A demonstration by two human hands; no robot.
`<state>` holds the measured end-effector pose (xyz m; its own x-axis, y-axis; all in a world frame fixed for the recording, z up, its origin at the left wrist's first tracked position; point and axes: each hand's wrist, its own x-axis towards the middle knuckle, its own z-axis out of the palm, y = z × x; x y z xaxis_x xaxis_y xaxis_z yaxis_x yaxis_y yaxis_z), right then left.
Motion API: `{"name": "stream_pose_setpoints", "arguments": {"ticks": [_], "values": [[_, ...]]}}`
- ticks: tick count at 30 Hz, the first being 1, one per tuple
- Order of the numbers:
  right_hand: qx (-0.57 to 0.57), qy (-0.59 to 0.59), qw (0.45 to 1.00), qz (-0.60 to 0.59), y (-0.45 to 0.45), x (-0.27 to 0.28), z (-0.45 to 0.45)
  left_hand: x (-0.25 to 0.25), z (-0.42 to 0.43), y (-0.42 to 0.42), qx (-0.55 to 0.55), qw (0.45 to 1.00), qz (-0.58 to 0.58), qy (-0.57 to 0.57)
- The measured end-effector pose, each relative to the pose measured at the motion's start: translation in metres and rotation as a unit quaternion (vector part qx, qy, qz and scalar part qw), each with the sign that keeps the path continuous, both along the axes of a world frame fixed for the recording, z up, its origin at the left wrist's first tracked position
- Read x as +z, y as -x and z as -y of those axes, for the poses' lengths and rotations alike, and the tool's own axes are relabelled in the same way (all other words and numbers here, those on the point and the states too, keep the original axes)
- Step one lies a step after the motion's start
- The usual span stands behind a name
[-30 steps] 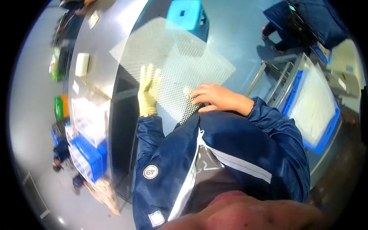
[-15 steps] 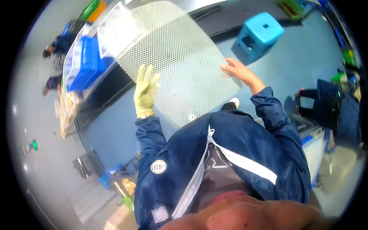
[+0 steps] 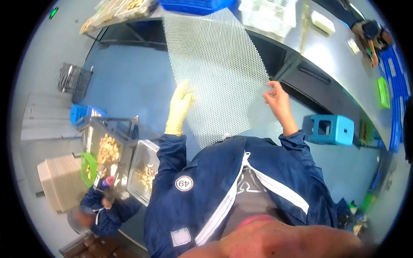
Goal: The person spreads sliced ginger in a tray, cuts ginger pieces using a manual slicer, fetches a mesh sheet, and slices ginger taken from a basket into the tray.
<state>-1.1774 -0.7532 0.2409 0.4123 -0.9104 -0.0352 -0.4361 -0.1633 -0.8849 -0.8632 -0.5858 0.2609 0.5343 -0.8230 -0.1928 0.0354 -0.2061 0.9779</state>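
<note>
A pale, perforated plastic mesh sheet [image 3: 221, 73] stretches in front of my body, its far end reaching the edge of the metal table. My left hand [image 3: 180, 105], in a pale yellow glove, grips its left edge, with the fingers partly behind the mesh. On the opposite edge, my bare right hand [image 3: 278, 101] has its fingers curled around the sheet's side. The sheet's near end comes close to my jacket. Beyond the far end sits a blue plastic crate [image 3: 195, 5].
A white basket [image 3: 269, 17] and a white block [image 3: 322, 22] rest on the metal table [image 3: 344, 60]. At right stands a blue stool [image 3: 333, 129]. To the left are a clear bin [image 3: 144, 172] of mushroom-like pieces and a seated person [image 3: 114, 215]. Another person [image 3: 374, 36] works at upper right.
My view has turned right, toward the metal table. Both hands still hold the mesh sheet, now straighter ahead with its far end by the blue crate.
</note>
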Motion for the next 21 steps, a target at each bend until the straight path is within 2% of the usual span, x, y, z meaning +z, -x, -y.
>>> {"name": "stream_pose_setpoints", "arguments": {"ticks": [1, 3, 5, 8, 11, 15, 17, 19, 21], "values": [[0.035, 0.046, 0.998, -0.034, -0.020, -0.006, -0.002, 0.004, -0.008, -0.007, 0.007, 0.999, 0.043, -0.029], [0.103, 0.142, 0.980, -0.095, -0.069, -0.014, -0.004, 0.005, -0.019, -0.034, 0.047, 0.998, 0.024, -0.043], [0.117, 0.063, 0.988, -0.074, -0.101, -0.016, 0.001, -0.003, -0.020, -0.057, 0.082, 0.996, 0.017, -0.041], [0.111, -0.048, 0.993, -0.008, -0.136, -0.021, 0.018, 0.001, -0.027, -0.093, 0.107, 0.992, -0.061, 0.009], [0.132, -0.185, 0.973, 0.037, -0.172, -0.035, 0.050, 0.013, -0.023, -0.136, 0.149, 0.985, -0.076, 0.047], [0.147, -0.368, 0.912, 0.107, -0.246, -0.073, 0.094, 0.020, -0.014, -0.204, 0.208, 0.975, -0.037, 0.063], [0.127, -0.474, 0.855, 0.166, -0.302, -0.083, 0.109, 0.020, -0.006, -0.246, 0.255, 0.965, -0.052, 0.038], [0.145, -0.545, 0.806, 0.180, -0.367, -0.102, 0.127, 0.019, -0.009, -0.280, 0.306, 0.950, -0.054, 0.034], [0.179, -0.568, 0.776, 0.208, -0.430, -0.115, 0.145, 0.025, -0.011, -0.302, 0.350, 0.934, -0.059, 0.040]]}}
